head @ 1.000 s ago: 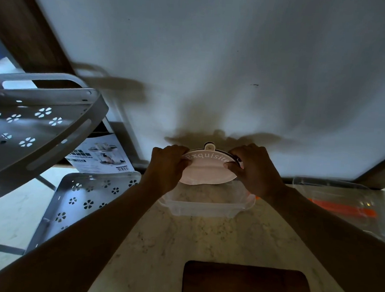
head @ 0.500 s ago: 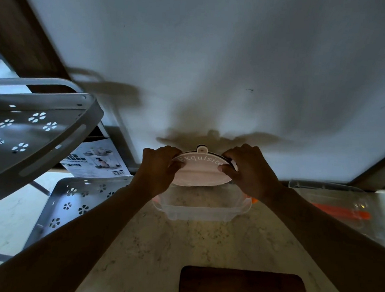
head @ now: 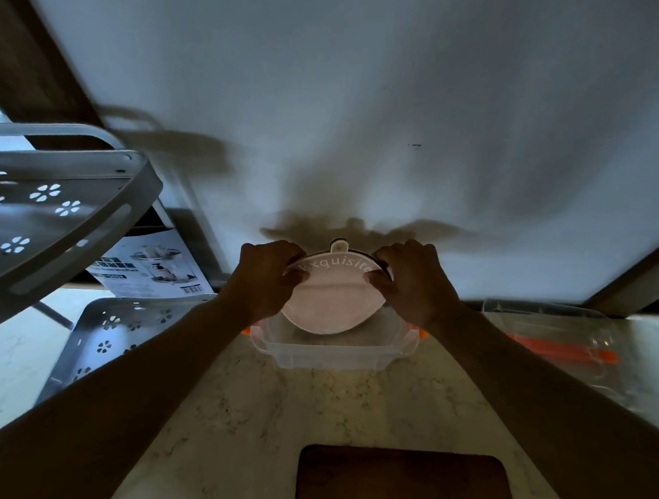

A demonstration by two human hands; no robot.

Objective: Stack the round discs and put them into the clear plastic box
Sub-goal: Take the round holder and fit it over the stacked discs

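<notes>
A stack of round discs (head: 332, 299), pale pink on the face with the word "Exquisite" along the top edge and a small tab above, is tilted toward me. My left hand (head: 266, 280) grips its left rim and my right hand (head: 411, 281) grips its right rim. The stack's lower edge dips inside the clear plastic box (head: 333, 355), which stands open on the marble counter and has orange clips at its sides. How many discs are in the stack is hidden.
A grey perforated rack (head: 51, 224) leans at the left, with a second perforated shelf (head: 110, 332) and a printed box (head: 153, 267) below it. A clear lid with an orange strip (head: 561, 346) lies at the right. A dark wooden board (head: 406, 485) lies at the near edge. A white wall stands behind.
Both hands have tilted the disc stack and lowered it, so its bottom edge now sits down inside the clear box. The camera view has shifted slightly.
</notes>
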